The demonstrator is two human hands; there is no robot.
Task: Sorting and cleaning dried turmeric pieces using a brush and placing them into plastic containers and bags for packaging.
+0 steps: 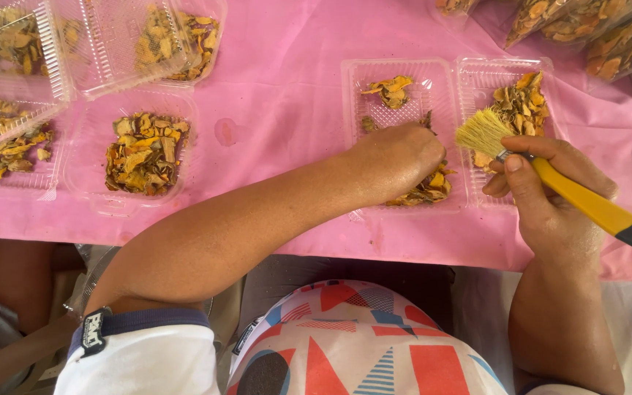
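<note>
So my right hand (550, 194) is wrapped around the yellow-handled brush (550, 175), handle running back toward the near right, bristles pointing far-left over the right half of the open clear clamshell tray (448, 73). My left hand (400, 157) is curled down into the left half, on the dried orange-yellow slices (426, 189) (pinching some, I think, but the fingers are hidden). The slices sit just left of the bristles, so the left hand's closer.
</note>
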